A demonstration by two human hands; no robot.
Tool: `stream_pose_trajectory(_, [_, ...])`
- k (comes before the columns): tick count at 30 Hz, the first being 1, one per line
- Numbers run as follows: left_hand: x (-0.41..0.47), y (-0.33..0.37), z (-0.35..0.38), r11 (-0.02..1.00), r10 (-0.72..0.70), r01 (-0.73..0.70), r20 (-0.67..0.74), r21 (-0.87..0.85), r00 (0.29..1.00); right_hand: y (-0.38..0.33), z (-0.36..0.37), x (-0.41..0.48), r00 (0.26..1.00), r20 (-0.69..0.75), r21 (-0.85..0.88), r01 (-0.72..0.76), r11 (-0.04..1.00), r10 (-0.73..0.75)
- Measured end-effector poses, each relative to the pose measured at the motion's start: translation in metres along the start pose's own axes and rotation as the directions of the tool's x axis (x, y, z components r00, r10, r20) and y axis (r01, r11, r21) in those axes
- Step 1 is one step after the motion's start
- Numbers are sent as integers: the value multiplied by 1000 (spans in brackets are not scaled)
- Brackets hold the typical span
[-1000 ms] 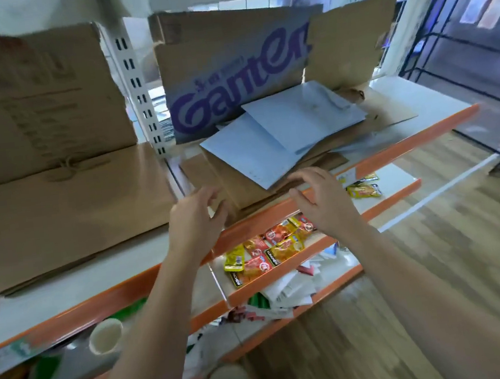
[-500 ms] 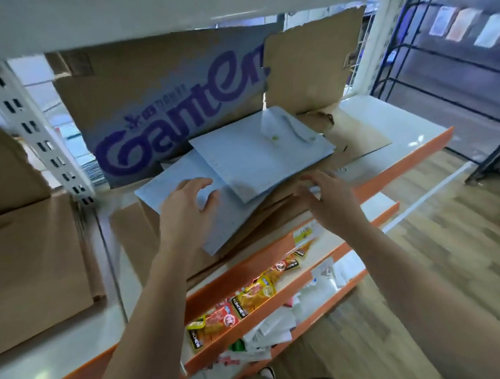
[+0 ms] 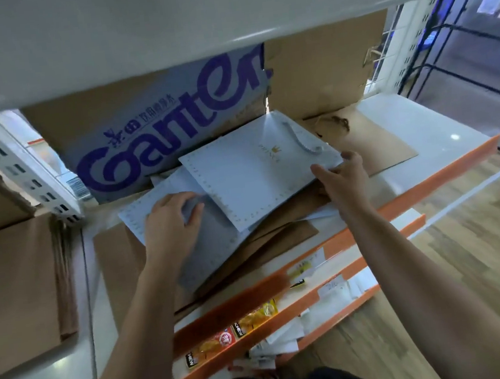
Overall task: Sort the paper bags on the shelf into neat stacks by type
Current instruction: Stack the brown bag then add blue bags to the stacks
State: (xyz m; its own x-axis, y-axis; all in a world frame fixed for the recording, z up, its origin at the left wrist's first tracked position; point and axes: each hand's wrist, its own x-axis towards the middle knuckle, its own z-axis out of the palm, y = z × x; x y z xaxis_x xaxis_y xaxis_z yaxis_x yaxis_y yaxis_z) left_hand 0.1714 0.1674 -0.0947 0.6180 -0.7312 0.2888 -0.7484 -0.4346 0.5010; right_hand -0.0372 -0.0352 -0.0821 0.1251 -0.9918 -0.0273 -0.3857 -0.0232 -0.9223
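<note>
Sorting had barely begun: white bags (image 3: 260,185) lay askew on brown bags (image 3: 282,235), mid-shelf (image 3: 442,142). Your left hand (image 3: 171,220) pressed flat, fingers spread, on the lower white bag; your right hand (image 3: 342,175) pinched the upper bag's edge. A tidy brown stack (image 3: 14,291) sat well left.

The scene is seen from a single head-worn wide-angle camera, pointed forward and steeply down over both forearms. The white metal shelf with an orange front edge (image 3: 443,148) is viewed from close above, while the underside of the grey shelf board overhead (image 3: 161,21) fills the top. No second view is given.
</note>
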Motion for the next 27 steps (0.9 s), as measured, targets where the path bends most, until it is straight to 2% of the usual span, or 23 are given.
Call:
stream_pose_trajectory(3, [-7, 2, 4, 1000, -24, 24, -8, 19, 1000, 0, 3, 9, 982, 66, 354, -189, 916, 177])
stream_pose_trajectory(6, [-12, 9, 6, 997, -65, 65, -30, 27, 997, 1, 8, 13, 953, 221, 510, -293, 809, 206])
stream_pose_trajectory(11, [-19, 21, 6, 990, -133, 135, -51, 41, 990, -2, 11, 18, 889, 429, 540, -393, 744, 159])
stream_pose_trajectory(15, [-15, 21, 5, 977, -195, 196, -22, 89, 981, 6, -6, 35, 900, 427, 536, -334, 775, 92])
stream_pose_trajectory(18, [2, 17, 4, 965, -215, 206, 41, 162, 976, 9, -28, 51, 926, 373, 470, -236, 850, 51])
stream_pose_trajectory(22, [29, 17, 3, 895, -358, 292, 153, 336, 921, 13, -54, 62, 925, 372, 363, -216, 906, 72])
stream_pose_trajectory(24, [37, 14, 3, 873, -417, 329, 200, 359, 886, 17, -63, 62, 905, 418, 347, -237, 907, 77])
stream_pose_trajectory(27, [45, 6, 2, 859, -466, 367, 246, 356, 850, 26, -70, 60, 819, 574, 324, -224, 919, -3])
